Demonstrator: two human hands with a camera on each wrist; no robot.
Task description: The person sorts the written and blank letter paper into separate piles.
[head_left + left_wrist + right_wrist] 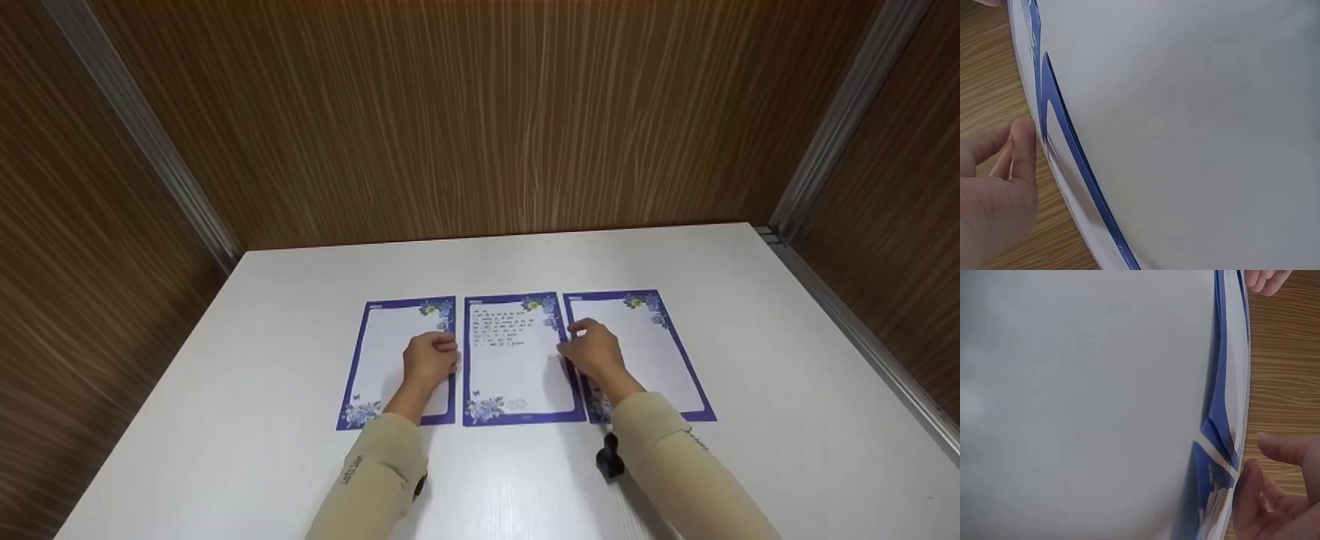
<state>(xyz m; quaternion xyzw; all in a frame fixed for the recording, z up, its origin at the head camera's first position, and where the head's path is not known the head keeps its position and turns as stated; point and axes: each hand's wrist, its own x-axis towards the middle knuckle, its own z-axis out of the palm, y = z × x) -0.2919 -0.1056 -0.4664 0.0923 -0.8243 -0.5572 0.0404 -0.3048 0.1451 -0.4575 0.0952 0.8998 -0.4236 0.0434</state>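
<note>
Three sheets of letter paper with purple-blue borders and printed blue flowers lie side by side. The middle sheet (517,382) carries several lines of handwriting; the left sheet (386,345) and right sheet (649,352) show blank writing areas. My left hand (430,358) is over the left sheet's right edge, fingers loosely bent with nothing between them. Over the gap between the middle and right sheets is my right hand (596,351), its thumb and index finger apart. In the right wrist view, its fingers (1249,486) are close by the neighbouring sheet edges.
The sheets lie on a white table (225,420) enclosed by wood-grain panels (487,120) at the back and sides. A small black object (610,459) shows beside the right sleeve, and metal framing (840,127) runs along the right corner.
</note>
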